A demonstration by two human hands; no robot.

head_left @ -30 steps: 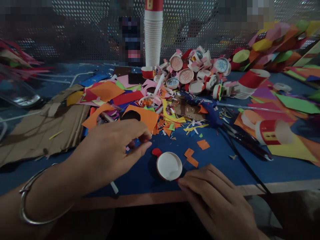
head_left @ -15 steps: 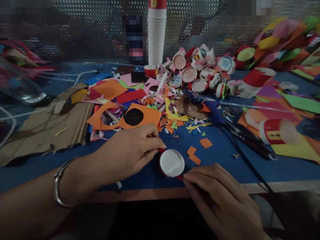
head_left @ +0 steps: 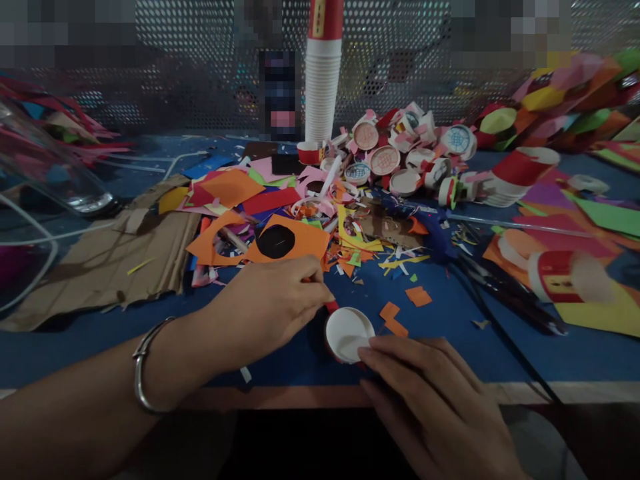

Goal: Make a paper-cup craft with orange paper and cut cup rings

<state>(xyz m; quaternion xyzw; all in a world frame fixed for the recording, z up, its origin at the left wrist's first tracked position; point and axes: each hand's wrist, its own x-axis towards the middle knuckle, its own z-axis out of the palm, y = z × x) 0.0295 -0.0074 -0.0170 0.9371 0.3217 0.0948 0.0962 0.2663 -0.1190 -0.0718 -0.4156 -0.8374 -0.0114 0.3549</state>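
Observation:
A short, cut-down paper cup [head_left: 345, 331], white inside, lies near the table's front edge with its round opening facing up. My left hand [head_left: 280, 300], a silver bangle on its wrist, is closed in a pinch at the cup's upper left. A small red paper strip [head_left: 331, 306] shows between its fingertips and the cup. From the lower right my right hand [head_left: 435, 393] grips the cup's edge, fingertips over the rim and thumb lower down, partly hidden. Orange paper scraps [head_left: 394, 320] lie just right of the cup.
Behind the hands spread cut orange paper [head_left: 310, 239] and colourful scraps. Corrugated cardboard [head_left: 100, 267] lies left, dark-handled scissors [head_left: 510, 293] right. Farther back are a pile of decorated cup pieces [head_left: 385, 160], a tall cup stack [head_left: 323, 87] and a tipped red-and-white cup stack [head_left: 520, 175].
My right hand's fingertips have moved from beside the cup's lower right onto its rim. My left hand keeps its pinch at the red strip. The whole view has shifted slightly.

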